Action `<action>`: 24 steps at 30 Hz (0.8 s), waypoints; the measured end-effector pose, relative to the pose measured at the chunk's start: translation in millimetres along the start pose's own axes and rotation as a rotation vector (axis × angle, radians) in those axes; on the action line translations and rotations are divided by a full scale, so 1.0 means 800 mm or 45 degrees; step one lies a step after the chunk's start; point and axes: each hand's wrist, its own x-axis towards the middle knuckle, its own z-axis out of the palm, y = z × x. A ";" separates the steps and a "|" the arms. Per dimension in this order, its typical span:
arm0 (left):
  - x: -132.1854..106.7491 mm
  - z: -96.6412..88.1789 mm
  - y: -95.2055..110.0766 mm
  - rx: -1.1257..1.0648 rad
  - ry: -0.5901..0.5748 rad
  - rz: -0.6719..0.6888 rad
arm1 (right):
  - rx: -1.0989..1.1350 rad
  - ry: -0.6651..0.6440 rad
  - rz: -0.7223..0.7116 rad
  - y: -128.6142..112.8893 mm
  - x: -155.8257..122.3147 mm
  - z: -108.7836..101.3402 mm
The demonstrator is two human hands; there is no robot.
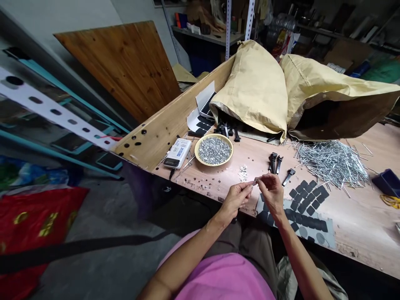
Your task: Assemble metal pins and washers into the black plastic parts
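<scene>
My left hand (238, 197) and my right hand (272, 192) meet above the near edge of the wooden table (359, 221). Both pinch one small metal piece (254, 182) between their fingertips. It is too small to name. Just beyond my fingers lies a little heap of tiny silver parts (243, 172). A yellow bowl (214, 150) full of small silver nuts stands further back to the left. Black plastic clips (274, 162) lie right behind my right hand. A sheet of black adhesive pads (304, 208) lies under and to the right of my right wrist.
A big pile of thin metal pins (333, 160) covers the table on the right. Two tan paper sacks (281, 89) lie open at the back, with black parts spilling out. A white device (178, 153) sits left of the bowl. A blue tray (389, 182) stands at the far right.
</scene>
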 end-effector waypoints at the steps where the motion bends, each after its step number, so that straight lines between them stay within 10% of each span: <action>1: 0.000 0.000 0.000 0.000 -0.006 -0.014 | -0.064 -0.008 -0.065 0.001 -0.002 -0.002; 8: -0.004 0.002 -0.003 0.028 -0.021 -0.002 | -0.604 -0.199 -0.692 -0.001 -0.003 -0.019; 19: -0.004 -0.015 0.011 0.250 -0.362 -0.126 | -0.424 -0.723 -0.279 -0.030 0.028 -0.058; 24: -0.004 -0.013 0.007 0.529 -0.220 0.262 | -0.535 -0.797 -0.336 -0.039 0.033 -0.063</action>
